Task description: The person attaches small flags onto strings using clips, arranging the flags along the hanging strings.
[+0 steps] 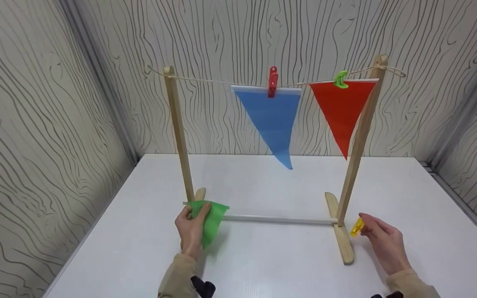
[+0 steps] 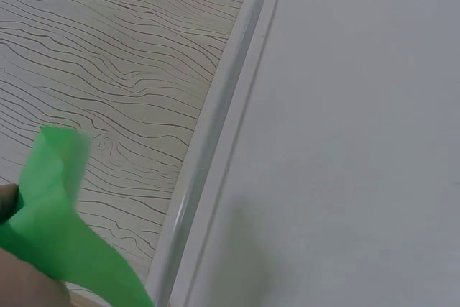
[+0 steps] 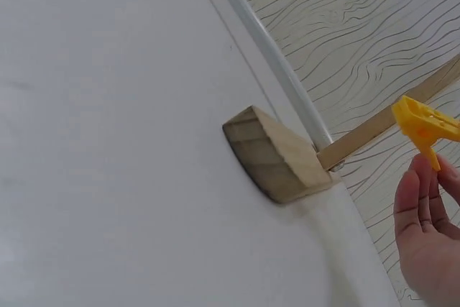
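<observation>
A green triangular flag [image 1: 213,221] is pinched by my left hand [image 1: 191,229] in front of the wooden frame's left foot. In the left wrist view the green flag [image 2: 61,228] hangs bent, with only parts of the fingers showing. My right hand [image 1: 387,242] pinches a yellow clothespin [image 1: 357,226] just right of the frame's right foot. The right wrist view shows the yellow clothespin [image 3: 424,124] at the fingertips of the right hand [image 3: 435,249]. A blue flag [image 1: 271,116] hangs from the string under a red clothespin [image 1: 272,82]. Beside it a green clip [image 1: 340,80] holds a red flag [image 1: 342,107].
Two wooden posts, left [image 1: 178,132] and right [image 1: 360,145], carry the string [image 1: 205,80]. A white rod [image 1: 280,219] joins them low down. The right foot [image 1: 344,244] reaches toward me on the white table [image 1: 263,265]. Wood-patterned walls [image 1: 230,37] stand around.
</observation>
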`<state>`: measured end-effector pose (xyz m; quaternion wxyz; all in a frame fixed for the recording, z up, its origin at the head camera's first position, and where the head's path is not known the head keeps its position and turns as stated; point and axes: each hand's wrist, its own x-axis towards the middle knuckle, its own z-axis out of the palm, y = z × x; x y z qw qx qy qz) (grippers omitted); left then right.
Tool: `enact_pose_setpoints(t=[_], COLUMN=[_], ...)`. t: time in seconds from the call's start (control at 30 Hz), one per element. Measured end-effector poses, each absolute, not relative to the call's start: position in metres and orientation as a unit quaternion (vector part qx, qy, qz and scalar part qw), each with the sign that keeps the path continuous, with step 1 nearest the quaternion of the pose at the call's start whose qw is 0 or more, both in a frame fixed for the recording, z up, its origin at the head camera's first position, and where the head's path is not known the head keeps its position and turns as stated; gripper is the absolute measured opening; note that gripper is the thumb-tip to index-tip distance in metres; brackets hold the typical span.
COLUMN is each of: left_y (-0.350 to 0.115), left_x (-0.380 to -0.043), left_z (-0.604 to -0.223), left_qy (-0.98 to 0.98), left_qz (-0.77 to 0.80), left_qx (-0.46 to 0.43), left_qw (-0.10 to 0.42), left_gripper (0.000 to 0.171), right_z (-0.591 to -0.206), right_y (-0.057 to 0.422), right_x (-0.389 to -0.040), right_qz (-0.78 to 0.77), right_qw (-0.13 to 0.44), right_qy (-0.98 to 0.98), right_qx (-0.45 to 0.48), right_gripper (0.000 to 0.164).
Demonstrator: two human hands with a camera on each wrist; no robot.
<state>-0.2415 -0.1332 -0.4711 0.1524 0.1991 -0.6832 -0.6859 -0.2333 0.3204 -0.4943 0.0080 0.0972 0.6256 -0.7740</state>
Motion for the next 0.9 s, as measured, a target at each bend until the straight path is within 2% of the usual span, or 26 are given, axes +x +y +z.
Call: enact_pose_setpoints(t=[0.13,0.43,0.9], left_y=[-0.134,-0.135,-0.14], left_x=[-0.243,-0.247,-0.247], left_z=[-0.464,-0.445,-0.43], left_qy=[-0.68,-0.666,-0.622], left_qz=[-0.694,-0.719,-0.759], left_qx=[0.178,0.114,0.106], left_qw=[0.155,0.163,0.16], left_gripper=[0.046,0.047,0.049], right_z=[-0.488,-0.485,-0.468], right_y=[0.321,0.32,0.3], right_x=[-0.234,-0.234,-0.237], right_qz=[-0.82,-0.849,-0.81], right_qw=[0.031,0.045,0.025], right_qy=[0.568,0.52,0.582], right_qx=[0.073,-0.085,-0.066], right_gripper=[0.019,0.033,0.027])
